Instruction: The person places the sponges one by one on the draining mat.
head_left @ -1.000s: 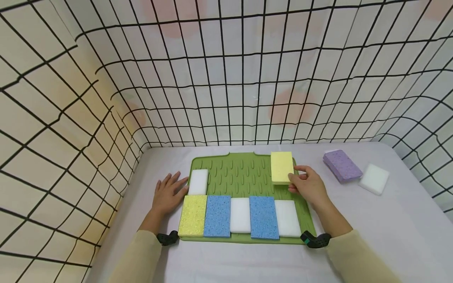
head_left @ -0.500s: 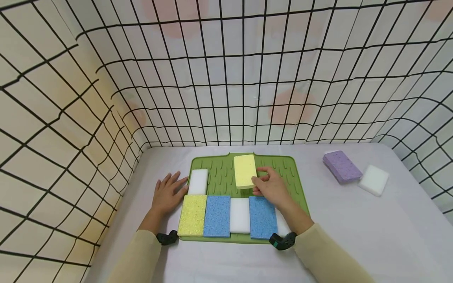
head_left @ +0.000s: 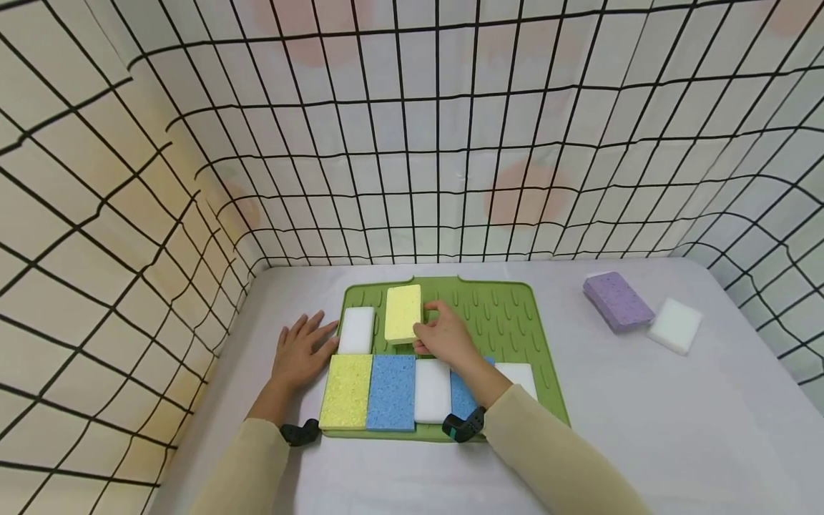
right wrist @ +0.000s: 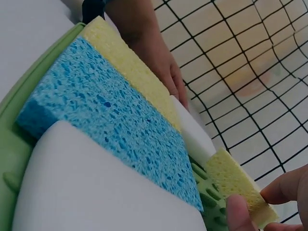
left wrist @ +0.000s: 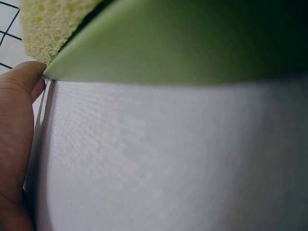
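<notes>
My right hand (head_left: 447,336) pinches a yellow sponge (head_left: 403,313) by its right edge, thumb in front, over the back row of a green ridged mat (head_left: 496,315). In the right wrist view, that sponge (right wrist: 233,180) sits between thumb and fingers, close beside a white sponge. My left hand (head_left: 302,350) lies with fingers spread at the mat's left edge, next to the white sponge (head_left: 357,330). Along the mat's front run a yellow sponge (head_left: 346,392), a blue sponge (head_left: 390,393), a white sponge (head_left: 433,391), and another blue and white pair partly hidden by my right forearm.
A purple sponge (head_left: 618,302) and a white sponge (head_left: 676,325) lie on the white-covered table (head_left: 644,429) to the right of the mat. Black wire grid panels (head_left: 438,150) stand behind and at both sides.
My right hand has carried the yellow sponge leftward across the back of the mat, from its right corner to beside the white sponge. The left hand has stayed put.
</notes>
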`<act>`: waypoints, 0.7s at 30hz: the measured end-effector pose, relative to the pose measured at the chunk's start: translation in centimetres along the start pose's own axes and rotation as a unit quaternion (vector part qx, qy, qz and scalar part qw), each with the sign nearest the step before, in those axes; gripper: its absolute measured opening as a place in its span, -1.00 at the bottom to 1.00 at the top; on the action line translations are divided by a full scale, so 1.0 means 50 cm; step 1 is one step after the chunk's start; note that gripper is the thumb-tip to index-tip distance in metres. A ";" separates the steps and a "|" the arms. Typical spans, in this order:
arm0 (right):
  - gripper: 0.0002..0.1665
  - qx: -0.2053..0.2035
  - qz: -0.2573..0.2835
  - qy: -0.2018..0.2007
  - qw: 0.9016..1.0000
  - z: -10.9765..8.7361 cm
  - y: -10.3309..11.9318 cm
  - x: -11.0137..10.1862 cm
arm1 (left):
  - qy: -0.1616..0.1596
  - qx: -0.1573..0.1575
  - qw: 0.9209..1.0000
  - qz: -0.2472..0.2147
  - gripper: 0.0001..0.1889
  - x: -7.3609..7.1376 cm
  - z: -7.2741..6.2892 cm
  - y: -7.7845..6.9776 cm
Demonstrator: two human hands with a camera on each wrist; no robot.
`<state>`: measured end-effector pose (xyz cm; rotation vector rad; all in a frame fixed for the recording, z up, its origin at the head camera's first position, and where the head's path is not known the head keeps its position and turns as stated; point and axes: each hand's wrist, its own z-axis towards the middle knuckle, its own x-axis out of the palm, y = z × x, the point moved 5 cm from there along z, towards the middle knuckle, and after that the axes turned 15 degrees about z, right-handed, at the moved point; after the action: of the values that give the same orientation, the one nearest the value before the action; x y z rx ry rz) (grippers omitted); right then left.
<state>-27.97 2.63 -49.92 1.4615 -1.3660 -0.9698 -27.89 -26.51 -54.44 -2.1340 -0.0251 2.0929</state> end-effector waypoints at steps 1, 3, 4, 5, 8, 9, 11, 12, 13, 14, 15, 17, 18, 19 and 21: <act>-0.31 0.004 -0.006 0.002 1.000 0.003 0.001 0.006 | 0.000 0.000 1.000 -0.001 -0.43 0.000 0.000 0.001; -0.31 0.012 -0.023 0.007 1.000 0.007 0.000 0.016 | 0.001 -0.001 1.000 -0.005 -0.44 0.000 -0.002 0.002; -0.30 0.016 -0.028 0.010 0.999 0.009 -0.001 0.021 | 0.000 -0.001 1.000 -0.007 -0.44 0.000 -0.003 0.002; -0.30 0.018 -0.032 0.013 0.999 0.010 -0.002 0.024 | 0.000 -0.001 1.000 -0.008 -0.44 -0.001 -0.004 0.003; -0.30 0.022 -0.043 0.018 0.999 0.012 -0.007 0.031 | -0.002 0.001 1.000 -0.012 -0.44 -0.001 -0.006 0.002; -0.30 0.022 -0.046 0.019 0.999 0.012 -0.009 0.032 | -0.002 0.001 1.000 -0.012 -0.45 -0.001 -0.006 0.002; -0.31 0.025 -0.048 0.021 0.998 0.011 -0.012 0.034 | -0.002 0.003 1.000 -0.013 -0.45 -0.001 -0.006 0.002; -0.31 0.025 -0.050 0.022 0.998 0.011 -0.012 0.035 | -0.002 0.003 1.000 -0.012 -0.45 -0.001 -0.005 0.002; -0.32 0.024 -0.052 0.023 0.998 0.011 -0.013 0.036 | -0.002 0.003 1.000 -0.012 -0.45 0.000 -0.005 0.002; -0.32 0.024 -0.052 0.024 0.998 0.010 -0.013 0.036 | -0.001 0.004 1.000 -0.012 -0.45 0.000 -0.004 0.002; -0.33 0.025 -0.053 0.026 0.998 0.009 -0.013 0.037 | -0.001 0.003 1.000 -0.010 -0.44 0.001 -0.004 0.002; -0.36 0.024 -0.055 0.032 0.998 0.008 -0.012 0.040 | -0.001 0.003 1.000 -0.009 -0.45 0.001 -0.003 0.002; -0.38 0.024 -0.058 0.034 0.997 0.007 -0.012 0.041 | 0.000 0.002 1.000 -0.008 -0.45 0.001 -0.003 0.002; -0.40 0.025 -0.060 0.038 0.997 0.006 -0.012 0.042 | -0.001 0.002 1.000 -0.008 -0.45 0.000 -0.003 0.002; -0.43 0.023 -0.068 0.043 0.996 0.005 -0.012 0.045 | -0.001 0.002 1.000 -0.007 -0.45 0.000 -0.002 0.003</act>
<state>-27.84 0.38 -50.48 1.6298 -1.2464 -0.9560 -27.78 -26.65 -54.44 -2.1230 -0.0357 2.0860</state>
